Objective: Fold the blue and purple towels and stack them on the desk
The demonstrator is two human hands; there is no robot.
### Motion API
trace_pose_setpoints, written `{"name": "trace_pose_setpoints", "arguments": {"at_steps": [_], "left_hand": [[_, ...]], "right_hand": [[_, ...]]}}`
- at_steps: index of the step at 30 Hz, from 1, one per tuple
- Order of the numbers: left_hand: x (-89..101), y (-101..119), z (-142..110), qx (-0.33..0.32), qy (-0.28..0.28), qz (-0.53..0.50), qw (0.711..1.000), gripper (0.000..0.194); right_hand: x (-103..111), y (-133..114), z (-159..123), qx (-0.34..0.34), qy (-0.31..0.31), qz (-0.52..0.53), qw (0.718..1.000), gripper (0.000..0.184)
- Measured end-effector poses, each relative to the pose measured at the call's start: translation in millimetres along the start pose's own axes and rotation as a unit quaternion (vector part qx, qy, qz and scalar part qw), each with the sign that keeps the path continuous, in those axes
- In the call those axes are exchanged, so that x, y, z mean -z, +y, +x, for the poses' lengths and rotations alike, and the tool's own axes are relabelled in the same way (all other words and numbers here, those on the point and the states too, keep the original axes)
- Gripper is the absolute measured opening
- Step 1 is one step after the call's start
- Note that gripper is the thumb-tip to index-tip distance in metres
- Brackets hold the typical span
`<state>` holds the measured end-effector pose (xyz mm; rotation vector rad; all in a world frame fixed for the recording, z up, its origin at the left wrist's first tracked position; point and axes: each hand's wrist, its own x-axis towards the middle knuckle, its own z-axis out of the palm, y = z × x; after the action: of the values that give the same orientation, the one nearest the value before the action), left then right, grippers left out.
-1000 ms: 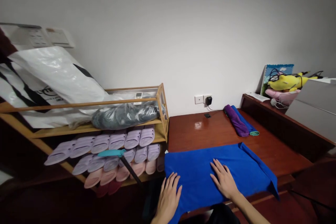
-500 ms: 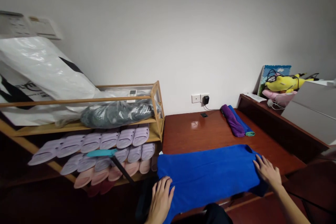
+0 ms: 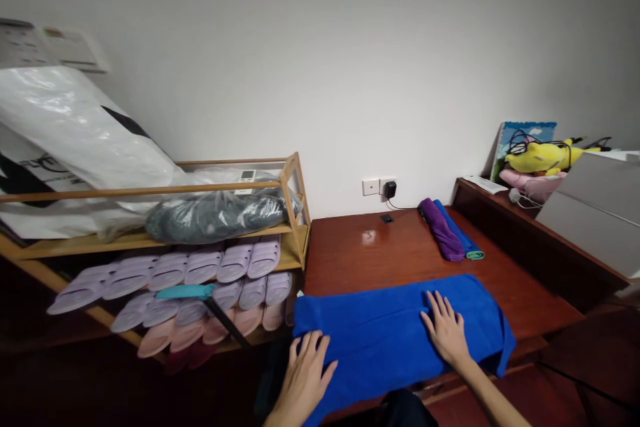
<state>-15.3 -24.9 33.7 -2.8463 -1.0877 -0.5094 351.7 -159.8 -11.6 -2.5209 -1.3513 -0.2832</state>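
A blue towel lies spread lengthwise along the front of the reddish-brown wooden table, its near side hanging over the edge. My left hand rests on the towel's left end with the fingers a little bent and apart. Flat on the towel, right of its middle, lies my right hand, fingers spread. Farther back on the table are a rolled purple towel and, beside it, a rolled blue towel with a green edge.
At the left stands a wooden shoe rack with several lilac and pink slippers and plastic-wrapped goods. A black plug sits in the wall socket. On the right ledge are a yellow plush toy and grey-white boxes.
My right hand has moved left from the towel's right end to lie flat nearer its middle. The right end of the towel now lies released; my left hand stays at the left end.
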Motion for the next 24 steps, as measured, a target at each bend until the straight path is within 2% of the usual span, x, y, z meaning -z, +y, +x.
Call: {"name": "trace_pose_setpoints", "arguments": {"at_steps": [2, 5, 8, 10, 12, 15, 17, 20, 22, 24], "left_hand": [[-1.7, -4, 14, 0.026, 0.005, -0.001, 1.000, 0.043], [-14.5, -15, 30, 0.062, -0.020, 0.011, 0.998, 0.048], [-32.9, -21, 38, 0.072, -0.055, 0.024, 0.996, 0.053], [-42.2, -19, 45, 0.071, -0.058, 0.028, 0.995, 0.054], [-46.7, -16, 55, 0.068, -0.062, 0.023, 0.995, 0.054], [-47.6, -13, 75, 0.074, -0.078, 0.008, 0.994, 0.053], [-47.6, -14, 86, 0.093, -0.082, 0.009, 0.992, 0.053], [-49.7, -16, 95, 0.131, -0.074, 0.036, 0.988, 0.055], [-52.3, -17, 96, 0.157, -0.069, 0.054, 0.984, 0.056], [-55.1, -18, 96, 0.176, -0.072, 0.061, 0.980, 0.056]], "right_hand": [[-3, -3, 3, -0.046, 0.021, -0.011, 0.999, 0.067], [-6, 33, 20, -0.119, 0.030, -0.040, 0.992, 0.065], [-14, 85, 41, -0.123, -0.042, -0.050, 0.990, 0.063], [-20, 111, 54, -0.130, -0.084, -0.050, 0.987, 0.064], [-24, 125, 66, -0.152, -0.107, -0.049, 0.981, 0.064], [-24, 128, 81, -0.165, -0.118, -0.052, 0.978, 0.065], [-21, 125, 88, -0.143, -0.088, -0.071, 0.983, 0.066], [-17, 122, 97, -0.026, -0.021, -0.105, 0.994, 0.062], [-20, 124, 103, 0.031, -0.032, -0.105, 0.993, 0.060], [-27, 130, 111, 0.020, -0.078, -0.084, 0.993, 0.059]]}}
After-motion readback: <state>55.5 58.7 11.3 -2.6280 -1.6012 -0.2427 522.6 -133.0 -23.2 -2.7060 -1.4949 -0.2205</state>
